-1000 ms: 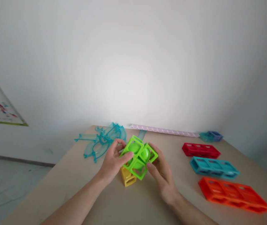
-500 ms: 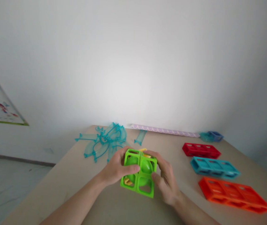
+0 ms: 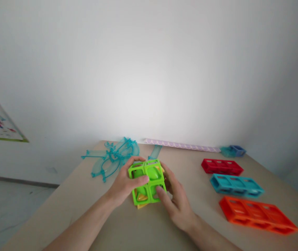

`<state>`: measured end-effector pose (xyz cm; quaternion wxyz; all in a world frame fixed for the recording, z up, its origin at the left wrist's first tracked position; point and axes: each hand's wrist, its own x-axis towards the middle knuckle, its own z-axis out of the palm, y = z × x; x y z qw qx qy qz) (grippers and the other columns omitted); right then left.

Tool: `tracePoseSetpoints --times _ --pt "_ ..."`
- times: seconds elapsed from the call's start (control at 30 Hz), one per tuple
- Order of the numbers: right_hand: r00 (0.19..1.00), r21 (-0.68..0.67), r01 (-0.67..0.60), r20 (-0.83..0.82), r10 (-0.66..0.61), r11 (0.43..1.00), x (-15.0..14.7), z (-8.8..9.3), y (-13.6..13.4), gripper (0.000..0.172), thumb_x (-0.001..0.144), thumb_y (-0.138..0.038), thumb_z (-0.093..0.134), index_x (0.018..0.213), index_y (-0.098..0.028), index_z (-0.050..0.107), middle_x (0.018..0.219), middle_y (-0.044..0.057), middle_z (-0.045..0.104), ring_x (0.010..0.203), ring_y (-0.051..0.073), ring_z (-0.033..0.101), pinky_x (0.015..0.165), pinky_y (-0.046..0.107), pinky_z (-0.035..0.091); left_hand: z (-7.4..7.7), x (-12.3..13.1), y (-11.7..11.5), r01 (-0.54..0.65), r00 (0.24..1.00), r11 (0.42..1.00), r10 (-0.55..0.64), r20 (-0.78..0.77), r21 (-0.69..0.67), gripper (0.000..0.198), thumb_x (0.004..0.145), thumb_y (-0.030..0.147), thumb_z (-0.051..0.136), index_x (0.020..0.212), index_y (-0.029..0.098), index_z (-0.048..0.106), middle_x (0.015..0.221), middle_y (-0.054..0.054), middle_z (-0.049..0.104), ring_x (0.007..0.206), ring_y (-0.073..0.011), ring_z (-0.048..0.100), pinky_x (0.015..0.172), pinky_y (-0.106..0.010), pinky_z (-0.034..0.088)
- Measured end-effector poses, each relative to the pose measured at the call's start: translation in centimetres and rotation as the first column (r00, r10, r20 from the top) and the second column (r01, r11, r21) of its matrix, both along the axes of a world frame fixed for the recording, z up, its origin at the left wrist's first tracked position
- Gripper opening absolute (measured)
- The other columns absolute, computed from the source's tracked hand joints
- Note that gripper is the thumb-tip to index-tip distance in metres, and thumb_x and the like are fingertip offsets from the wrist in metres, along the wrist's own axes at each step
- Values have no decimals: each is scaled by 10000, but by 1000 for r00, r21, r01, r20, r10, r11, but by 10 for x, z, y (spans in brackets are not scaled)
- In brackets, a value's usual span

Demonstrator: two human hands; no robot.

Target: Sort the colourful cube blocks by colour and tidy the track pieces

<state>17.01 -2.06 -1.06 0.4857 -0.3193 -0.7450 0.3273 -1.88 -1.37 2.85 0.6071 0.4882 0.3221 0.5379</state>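
Between both hands is a green plastic block frame (image 3: 149, 183) with square openings, held above the near middle of the table. Yellow pieces (image 3: 141, 197) show through its openings and below its lower edge; green rounded shapes sit inside too. My left hand (image 3: 126, 179) grips the left side, thumb across the front face and fingers behind the top. On the other side, my right hand (image 3: 176, 198) has its thumb on the lower right opening, with its fingers wrapped round the back right edge. The fingertips behind the block are partly hidden.
Red (image 3: 222, 167), teal (image 3: 236, 185) and orange (image 3: 257, 214) three-cell frames lie in a row at right. Clear teal track pieces (image 3: 114, 155) are heaped at back left. A patterned lilac strip (image 3: 183, 145) runs along the wall; a blue cup-like piece (image 3: 237, 150) stands at back right.
The green block frame has turned in my hands and shifted slightly left and up. My right thumb has moved from its right edge onto the lower right opening. Yellow now shows under the block.
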Motion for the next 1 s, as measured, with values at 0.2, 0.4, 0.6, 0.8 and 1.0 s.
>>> tracePoseSetpoints --times 0.2,0.4,0.6,0.8,1.0 --pt "999 70 15 30 -17 997 2 -2 -2 663 891 -283 555 1475 -262 242 1420 115 458 1225 283 515 997 442 460 -2 1 -1 -8 1000 999 8 -6 43 487 690 240 785 1100 219 522 877 -26 674 753 -169 636 654 -264 535" --pt "994 59 -43 -99 49 997 2 -5 0 555 899 -364 565 1398 -295 333 1328 106 501 1179 269 524 944 422 484 0 7 -1 -74 994 997 73 84 15 414 750 273 740 1096 222 518 839 -18 660 689 -145 620 618 -258 529" --pt "973 25 -154 -172 156 988 1 -5 0 576 870 -460 596 1368 -306 352 1197 95 516 981 229 574 787 355 533 0 5 0 -123 989 992 119 90 36 351 753 281 741 1031 201 542 799 -4 650 667 -126 613 596 -225 517" --pt "986 161 -40 -152 65 986 7 -4 0 511 891 -431 574 1358 -306 409 1209 95 509 1155 278 488 905 377 465 -6 2 -1 48 995 996 -54 79 78 546 681 186 799 1122 241 482 961 -15 663 861 -175 642 721 -280 545" --pt "995 202 16 -100 5 979 8 -2 -1 507 885 -249 582 1359 -315 416 1222 92 522 1090 263 539 840 368 486 -7 3 -3 69 991 996 -74 109 50 548 702 150 781 1132 248 457 981 -20 669 876 -178 644 765 -314 544"
